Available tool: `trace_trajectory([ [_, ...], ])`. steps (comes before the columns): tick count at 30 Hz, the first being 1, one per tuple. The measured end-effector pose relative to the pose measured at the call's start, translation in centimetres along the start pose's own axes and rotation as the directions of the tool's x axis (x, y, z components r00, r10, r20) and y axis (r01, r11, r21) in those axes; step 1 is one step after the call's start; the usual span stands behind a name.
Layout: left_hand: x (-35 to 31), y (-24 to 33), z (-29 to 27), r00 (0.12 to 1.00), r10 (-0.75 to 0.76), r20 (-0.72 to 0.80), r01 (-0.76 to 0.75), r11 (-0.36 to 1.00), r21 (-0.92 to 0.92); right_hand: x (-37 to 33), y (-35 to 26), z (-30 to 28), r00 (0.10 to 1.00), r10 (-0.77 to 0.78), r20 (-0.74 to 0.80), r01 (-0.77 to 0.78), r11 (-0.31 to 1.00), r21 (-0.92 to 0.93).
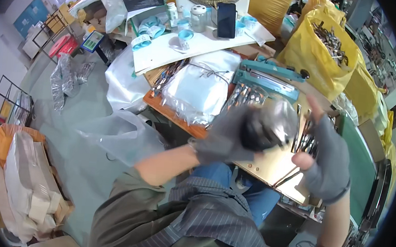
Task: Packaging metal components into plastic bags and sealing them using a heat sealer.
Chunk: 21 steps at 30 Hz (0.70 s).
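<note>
Head view showed both hands raised over the working surface [253,168], each in a grey glove that left the fingertips bare. The left hand [222,137] held a bundle [280,121] from its left side; the bundle was blurred, silvery and shiny over most of its body and dark at the end nearest the palm. The left fingers were curled against it, partly hidden and smeared by motion, so their exact placing could not be told. The bundle was in the air above the near part of the surface, between the two hands. The right hand [330,161] stood apart on the other side of it, thumb and fingers spread wide, holding nothing.

Beneath and beside the right hand lay slender metal pieces [307,138], and nearer the front edge a thin dark piece [288,176]. Beyond the bundle, more metal pieces [247,95] lay beside a teal lever device [270,78]. To the left of these rested a stack of clear plastic bags [198,88]. Further back, a white board [149,63] carried a dark phone [226,22], propped upright, and a clear jar [198,20]. An open yellow sack [299,45] at the far right held many metal pieces.
</note>
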State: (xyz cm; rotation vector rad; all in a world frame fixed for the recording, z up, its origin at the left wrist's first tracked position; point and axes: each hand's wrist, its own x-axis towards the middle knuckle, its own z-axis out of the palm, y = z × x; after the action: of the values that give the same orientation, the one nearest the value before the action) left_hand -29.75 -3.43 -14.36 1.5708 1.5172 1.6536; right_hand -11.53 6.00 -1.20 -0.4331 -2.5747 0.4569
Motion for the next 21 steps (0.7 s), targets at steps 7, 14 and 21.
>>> trace_trajectory([
  [7,7.4,-7.7,-15.0,0.845,0.031,-0.534,0.055,0.988,0.144,-6.4,13.1,4.9,0.667,0.736,0.112,-0.73,0.677,-0.097],
  [14,10.4,-20.0,-34.7,0.572,0.428,-0.7,0.478,0.52,0.708,-17.2,22.0,14.5,0.125,0.925,-0.358,-0.966,0.031,-0.256],
  [21,10.8,-19.9,-35.2,0.598,0.454,-0.66,0.41,0.534,0.739,-16.2,19.6,14.5,0.27,0.862,-0.429,-0.892,0.392,0.227],
])
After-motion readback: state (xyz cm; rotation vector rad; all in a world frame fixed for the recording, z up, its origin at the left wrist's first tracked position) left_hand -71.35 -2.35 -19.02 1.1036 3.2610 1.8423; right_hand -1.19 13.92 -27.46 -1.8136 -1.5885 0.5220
